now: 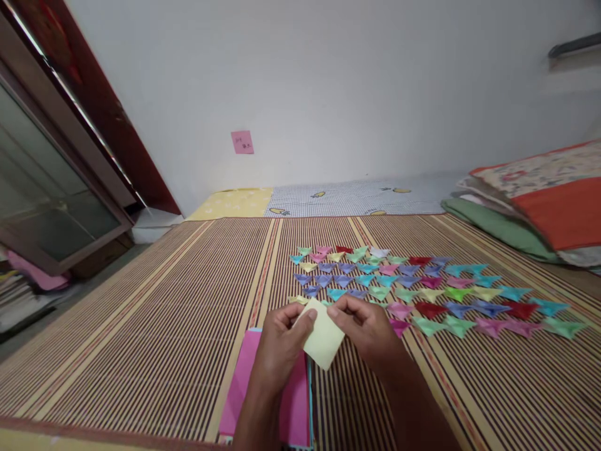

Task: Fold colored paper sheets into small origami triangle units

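Note:
A pale yellow piece of paper (325, 341) is held up between my two hands, one corner pointing down. My left hand (285, 335) pinches its left side, thumb on the near face. At the upper right edge, my right hand (364, 322) grips the sheet between thumb and fingers. Under my left forearm lies a stack of coloured paper (295, 407) with a pink sheet on top. Beyond and right of my hands, rows of small folded paper boats (429, 310) in many colours stand on the striped mat; my hands hide some of them.
The striped bamboo mat (154, 326) covers the bed-like surface. Folded bedding and a red-orange patterned cushion (558, 200) are piled at the right. A pink note (242, 142) sticks to the white wall. A glass-panelled cabinet (51, 169) stands at the left.

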